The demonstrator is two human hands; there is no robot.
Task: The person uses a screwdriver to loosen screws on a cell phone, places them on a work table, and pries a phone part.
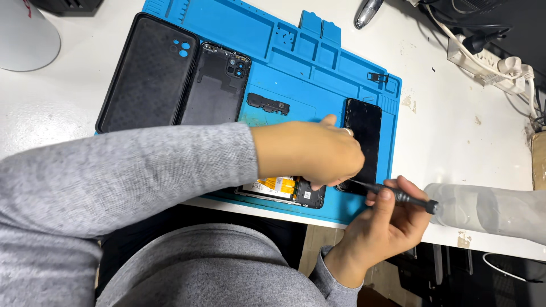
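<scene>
Two back covers (pixel 149 74) (pixel 215 85), one mat (pixel 318 57), one screwdriver (pixel 398 196), two hands (pixel 310 153) (pixel 384 227)

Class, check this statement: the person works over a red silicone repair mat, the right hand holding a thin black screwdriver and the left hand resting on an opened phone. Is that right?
Not quite. The head view shows the silicone repair mat is blue, not red. The rest holds: the right hand holds the thin black screwdriver and the left hand rests on the opened phone.

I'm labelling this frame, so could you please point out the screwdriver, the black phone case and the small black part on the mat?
screwdriver (pixel 405 198), head view, handle.
black phone case (pixel 147 74), head view, back panel.
small black part (pixel 268 104), head view, middle.
</scene>
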